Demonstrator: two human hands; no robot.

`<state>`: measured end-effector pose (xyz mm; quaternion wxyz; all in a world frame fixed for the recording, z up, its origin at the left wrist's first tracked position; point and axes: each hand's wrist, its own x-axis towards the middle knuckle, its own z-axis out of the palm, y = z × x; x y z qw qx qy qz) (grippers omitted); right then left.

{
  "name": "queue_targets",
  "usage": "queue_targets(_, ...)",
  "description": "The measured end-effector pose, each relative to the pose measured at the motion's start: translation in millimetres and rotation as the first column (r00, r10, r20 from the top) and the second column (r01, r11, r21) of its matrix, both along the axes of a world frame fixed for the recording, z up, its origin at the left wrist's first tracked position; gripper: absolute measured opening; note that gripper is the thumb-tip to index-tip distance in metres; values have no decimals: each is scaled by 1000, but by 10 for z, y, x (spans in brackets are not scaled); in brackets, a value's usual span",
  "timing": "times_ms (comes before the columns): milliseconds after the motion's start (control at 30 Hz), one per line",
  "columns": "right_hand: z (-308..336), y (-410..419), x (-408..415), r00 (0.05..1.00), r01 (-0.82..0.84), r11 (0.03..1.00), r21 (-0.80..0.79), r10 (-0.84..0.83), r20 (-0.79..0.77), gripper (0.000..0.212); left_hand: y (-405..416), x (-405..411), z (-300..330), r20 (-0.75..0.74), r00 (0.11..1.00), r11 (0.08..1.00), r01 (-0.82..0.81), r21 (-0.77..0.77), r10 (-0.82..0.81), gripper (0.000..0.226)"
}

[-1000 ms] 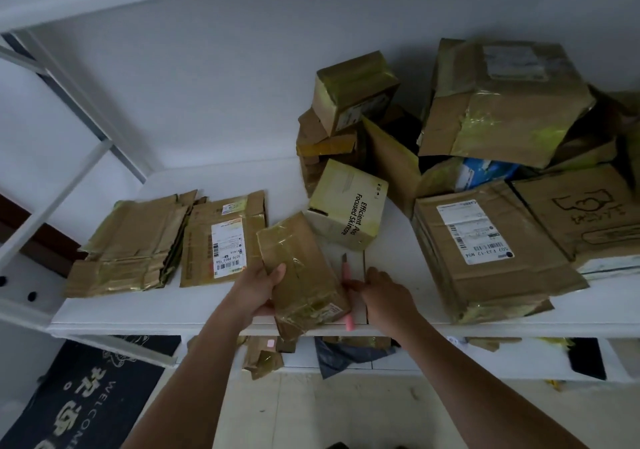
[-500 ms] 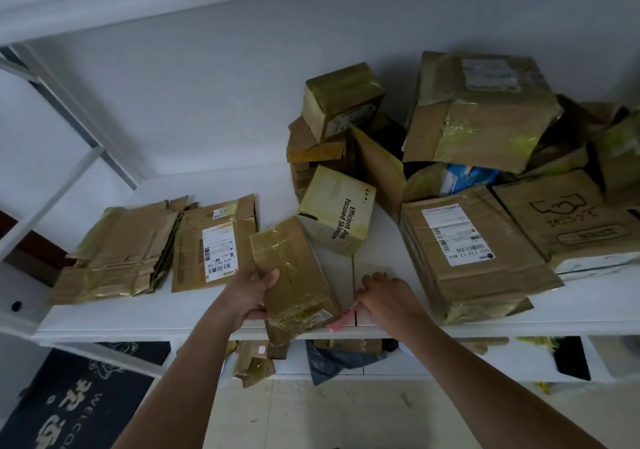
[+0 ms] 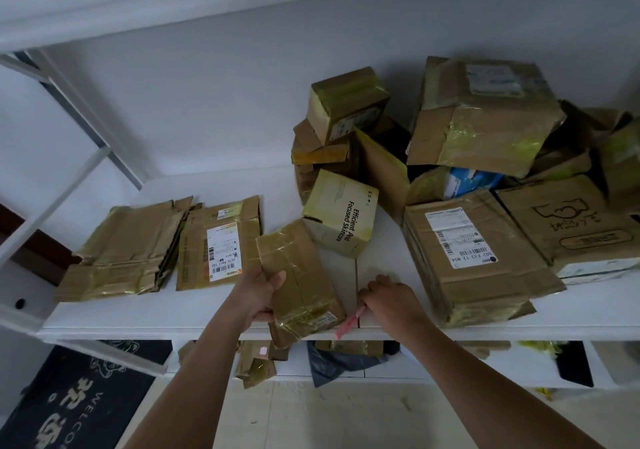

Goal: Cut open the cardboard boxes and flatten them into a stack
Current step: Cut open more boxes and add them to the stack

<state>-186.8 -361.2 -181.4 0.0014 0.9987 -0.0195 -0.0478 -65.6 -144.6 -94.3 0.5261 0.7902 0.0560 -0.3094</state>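
At centre frame, the left hand (image 3: pixel 260 291) grips a taped flattened box (image 3: pixel 299 280) over the white surface (image 3: pixel 207 313) edge, fingers curled; right hand (image 3: pixel 389 301) fingers pinch a pink cutter (image 3: pixel 348 325).

Pink cutter (image 3: pixel 349 324) perhaps lower, under right hand (image 3: pixel 388 301).

Obscured and cropped items, white shelf

Pink-handled cutter (image 3: pixel 348 324): blade hidden under right hand (image 3: pixel 388 301). Brown printed carton (image 3: pixel 575 227): cut by right edge. Shipping label (image 3: pixel 223 253) on flattened cardboard: text unreadable. Dark doormat (image 3: pixel 69 403): cropped at bottom.
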Motion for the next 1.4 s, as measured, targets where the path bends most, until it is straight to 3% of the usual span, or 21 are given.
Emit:
queue_targets(133, 93, -85, -72, 1000, 1, 999, -48, -1, -1, 9, 12, -76, -20, -23, 1000, 1000, 0, -13, 0, 22)
queue_targets(233, 125, -152, -64, 998, -55, 995, -87, 52, -37, 19, -4, -123, -41, -20, 999, 1000, -25, 0, 25, 27)
queue_targets(433, 399, -287, 49, 991, -92, 995, 49, 96, -97, 24, -28, -78, 84, -84, 997, 1000, 2, 6, -1, 40)
queue_targets(600, 625, -391, 93, 993, -95, 990, 104, 86, 82, 36, -113, -117, 128, -73, 997, 999, 21, 46, -18, 45)
queue_targets(767, 966, -422, 81, 933, -20, 977, 212, -59, 356, 7, -137, -215, 42, -49, 998, 998, -24, 58, 27, 52)
queue_targets(900, 1127, -183, 179, 820, -131, 812, 569, -234, 522, 10, -149, -331, -60, -18, 995, 991, -93, 92, 95, 57)
queue_targets(933, 1131, -79, 228, 824, -176, 711, 681, -272, 497, 11, -144, -345, -77, -12, 993, 990, -115, 85, 116, 59)
queue_targets(1033, 1107, 280, 414, 897, -189, 269, 944, -345, 277, 14, -111, -359, -98, -10, 988, 987, -152, 45, 152, 62)
queue_targets(1167, 943, 566, 672, 905, -147, 46, 988, -396, 153, 9, -65, -366, -88, -54, 983, 984, -179, -18, 178, 60)
queue_targets(1300, 734, 592, 734, 888, -97, 58, 994, -446, 113, 5, -27, -333, -99, -161, 975, 981, -171, -88, 156, 46)
queue_targets(1400, 699, 625, 768, 880, -92, 170, 981, -448, 160, 11, -34, -301, -108, -182, 971, 983, -170, -77, 153, 43)
